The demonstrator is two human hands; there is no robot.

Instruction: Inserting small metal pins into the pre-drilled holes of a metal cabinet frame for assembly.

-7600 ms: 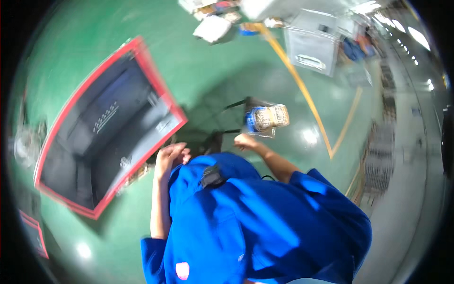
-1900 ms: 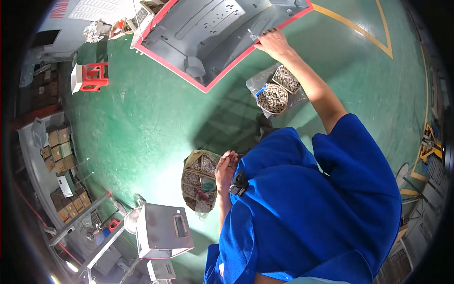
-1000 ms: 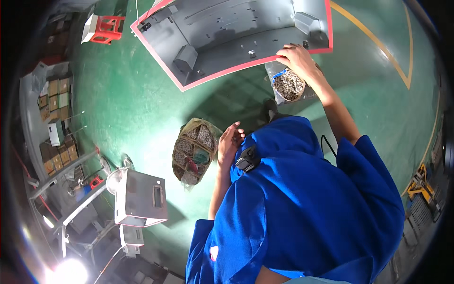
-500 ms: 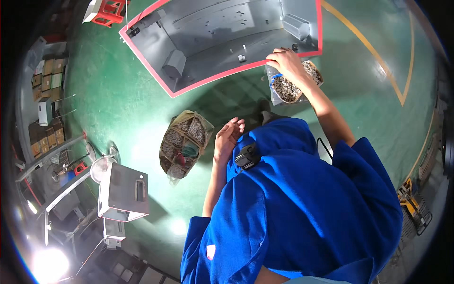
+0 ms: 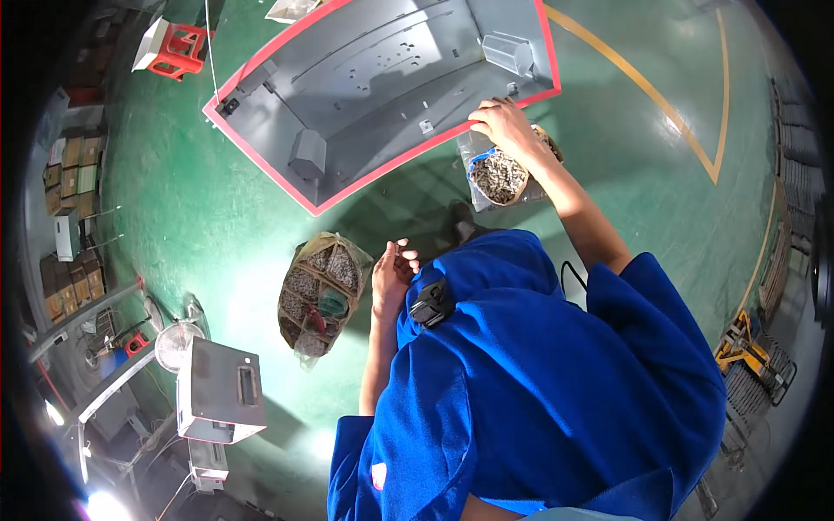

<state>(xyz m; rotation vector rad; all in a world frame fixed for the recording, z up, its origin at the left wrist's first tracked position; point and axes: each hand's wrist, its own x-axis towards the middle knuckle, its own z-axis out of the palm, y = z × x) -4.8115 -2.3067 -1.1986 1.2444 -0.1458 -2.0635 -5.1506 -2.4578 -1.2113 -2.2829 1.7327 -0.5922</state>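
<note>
A big grey metal cabinet shell [image 5: 382,113] with a red-edged rim lies open side up in front of me. My right hand [image 5: 506,130] is over its near rim, right of centre, fingers bent and pressed together; what they hold, if anything, is hidden. Below that wrist is a container of small metal fasteners [image 5: 499,178] on clear plastic, with more fasteners partly hidden behind the arm. My left hand [image 5: 393,273] hovers near my lap, open, with loosely curled fingers apart and nothing in it. Left of it sits a divided box [image 5: 323,295] of small metal parts in a plastic bag.
Around me is a green floor [image 5: 234,182] with yellow lines at the right. A red stool [image 5: 178,52] stands at the far left. A grey metal box [image 5: 221,386] is raised near a fan [image 5: 178,343] at the lower left. Cardboard boxes [image 5: 78,174] are stacked along the left.
My view has shifted, so the cabinet, the containers and both hands appear farther left. My right hand stays at the cabinet's near rim; my left fingers look a little more curled.
</note>
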